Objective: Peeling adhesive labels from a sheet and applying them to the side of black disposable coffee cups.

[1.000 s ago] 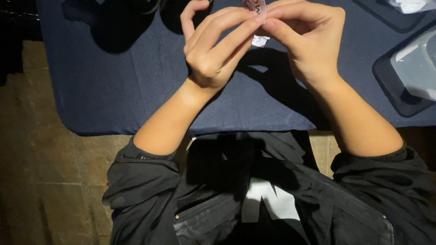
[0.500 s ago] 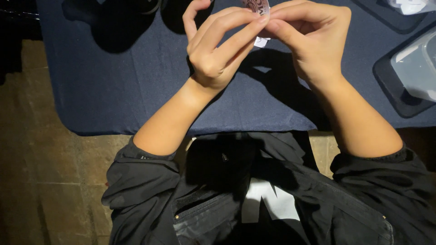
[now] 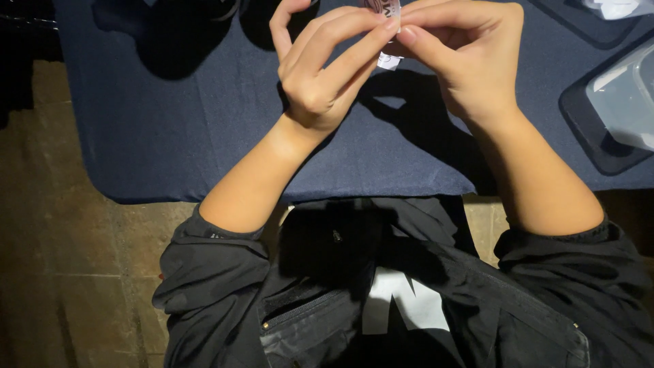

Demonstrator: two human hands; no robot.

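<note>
Small packet (image 3: 385, 9) between both hands above table (image 3: 204, 129); container (image 3: 627, 99) right.

A dark blue tablecloth (image 3: 204, 129) covers the table, with a clear plastic container (image 3: 627, 102) on a black tray (image 3: 586, 129) at the right edge.

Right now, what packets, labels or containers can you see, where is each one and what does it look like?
Small packet: top centre, pinched between left hand and right hand; pinkish with a white tag below, partly hidden.
Clear container: right edge, on a dark tray; rounded, see-through.
White wrapper: top right corner, crumpled, cut off by the frame.
No screens or signs.
</note>
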